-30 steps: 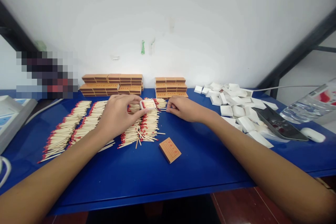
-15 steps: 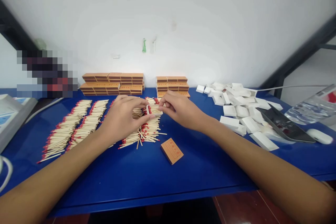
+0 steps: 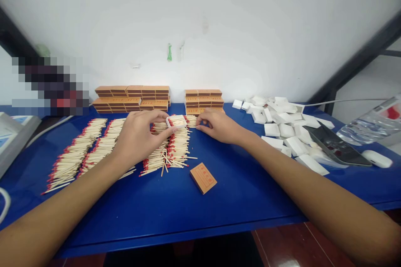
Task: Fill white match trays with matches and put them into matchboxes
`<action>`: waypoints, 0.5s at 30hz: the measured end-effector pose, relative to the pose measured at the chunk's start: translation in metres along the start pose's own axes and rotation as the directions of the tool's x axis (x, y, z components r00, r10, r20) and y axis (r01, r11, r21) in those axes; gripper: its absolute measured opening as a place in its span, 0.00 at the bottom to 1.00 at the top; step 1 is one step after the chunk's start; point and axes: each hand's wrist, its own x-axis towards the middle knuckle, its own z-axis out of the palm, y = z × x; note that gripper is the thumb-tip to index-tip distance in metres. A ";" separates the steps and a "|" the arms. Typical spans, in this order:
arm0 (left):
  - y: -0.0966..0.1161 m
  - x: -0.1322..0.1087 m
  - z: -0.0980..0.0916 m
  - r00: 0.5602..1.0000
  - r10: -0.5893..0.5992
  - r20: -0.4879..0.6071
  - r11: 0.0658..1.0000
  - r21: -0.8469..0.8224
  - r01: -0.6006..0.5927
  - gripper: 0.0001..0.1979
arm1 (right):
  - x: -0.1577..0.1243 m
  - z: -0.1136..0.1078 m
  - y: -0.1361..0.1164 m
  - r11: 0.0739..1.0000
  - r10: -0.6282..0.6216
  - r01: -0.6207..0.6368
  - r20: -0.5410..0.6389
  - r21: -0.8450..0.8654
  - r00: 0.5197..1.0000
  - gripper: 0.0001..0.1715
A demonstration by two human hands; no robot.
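My left hand [image 3: 140, 133] grips a small white matchbox tray [image 3: 176, 121] between thumb and fingers, above the rows of matches. Matches lie inside the tray, and its open face is turned towards me. Just right of it is my right hand [image 3: 216, 126], its fingers curled and the thumb close to the index finger. Pale match ends lie by those fingertips; whether they hold any is hidden. Below both hands spreads a pile of red-tipped matches [image 3: 178, 150]. An orange matchbox sleeve [image 3: 203, 178] lies on the blue table in front of it.
Two more rows of matches [image 3: 75, 150] lie to the left. Stacked orange matchboxes [image 3: 131, 99] and a smaller stack [image 3: 203, 101] stand against the wall. On the right are heaped white trays [image 3: 282, 119], a dark phone-like slab [image 3: 338, 146], a white mouse [image 3: 376, 158] and a clear plastic bottle [image 3: 366, 123].
The white tray has tipped in my left hand, from edge-on to showing the matches inside. My right hand has moved slightly right, away from it. The whole view has shifted a little.
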 end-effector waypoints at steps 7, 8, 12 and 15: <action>0.002 0.001 -0.001 1.000 0.005 0.013 1.000 0.009 -0.005 0.21 | -0.001 -0.004 -0.004 0.997 0.059 -0.057 0.053 -0.044 0.997 0.05; 0.002 0.001 -0.001 1.000 0.005 0.015 1.000 0.011 -0.005 0.21 | -0.001 -0.005 -0.003 0.996 0.075 -0.072 0.064 -0.051 0.995 0.06; -0.001 0.001 0.001 1.000 -0.001 0.017 1.000 0.002 0.001 0.22 | -0.001 -0.007 0.000 0.995 0.094 -0.092 0.109 -0.027 0.990 0.07; -0.001 0.001 0.002 1.000 -0.003 0.026 1.000 -0.008 0.003 0.22 | -0.001 -0.005 -0.001 0.997 0.077 -0.077 0.112 -0.007 0.991 0.08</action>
